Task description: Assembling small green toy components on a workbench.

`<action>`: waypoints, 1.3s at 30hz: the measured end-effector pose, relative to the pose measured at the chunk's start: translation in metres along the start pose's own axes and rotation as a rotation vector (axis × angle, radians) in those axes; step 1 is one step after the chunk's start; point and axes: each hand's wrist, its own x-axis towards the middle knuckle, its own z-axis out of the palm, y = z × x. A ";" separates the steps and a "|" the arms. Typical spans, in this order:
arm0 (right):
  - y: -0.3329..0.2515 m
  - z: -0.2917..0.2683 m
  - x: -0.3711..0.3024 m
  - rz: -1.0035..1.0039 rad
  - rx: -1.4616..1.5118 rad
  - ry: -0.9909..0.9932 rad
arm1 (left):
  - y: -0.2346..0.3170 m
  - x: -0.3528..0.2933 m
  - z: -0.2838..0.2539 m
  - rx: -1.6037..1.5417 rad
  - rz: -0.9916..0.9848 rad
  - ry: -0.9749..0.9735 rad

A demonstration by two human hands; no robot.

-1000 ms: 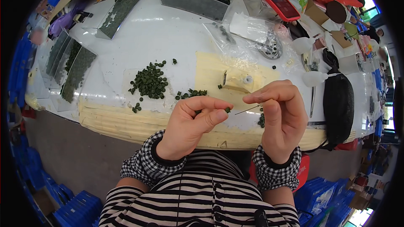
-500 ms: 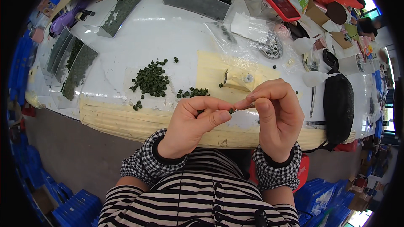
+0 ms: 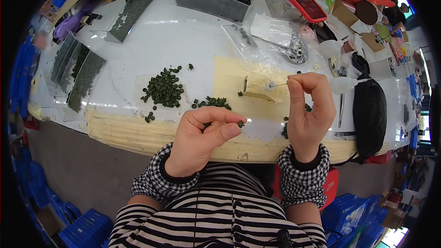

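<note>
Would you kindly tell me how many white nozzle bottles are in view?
2: the nearer bottle lies between the right hand and the black bag; the other bottle lies farther back. More may be hidden in the clutter.

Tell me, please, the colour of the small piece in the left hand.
The small piece is dark green; it shows in the head view.

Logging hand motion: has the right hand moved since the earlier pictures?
Yes: the right hand moved up the picture, its fingertips now beside the yellowish block, not below.
</note>
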 end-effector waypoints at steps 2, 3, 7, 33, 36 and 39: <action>0.003 0.002 0.000 -0.025 -0.107 -0.048 | 0.000 0.000 0.000 -0.025 0.033 0.006; 0.005 0.003 0.000 -0.020 -0.138 -0.089 | 0.000 0.000 -0.001 -0.016 0.032 0.015; 0.006 -0.002 -0.004 0.006 -0.216 -0.160 | 0.000 -0.001 -0.002 0.009 0.029 0.038; -0.017 -0.028 -0.039 0.211 0.056 -0.204 | -0.010 0.002 0.003 0.040 -0.006 0.075; -0.021 -0.020 -0.040 0.228 0.249 -0.190 | -0.010 0.002 0.005 0.069 0.002 0.087; -0.024 -0.013 -0.046 0.375 0.463 -0.181 | -0.012 0.001 0.004 0.076 0.010 0.087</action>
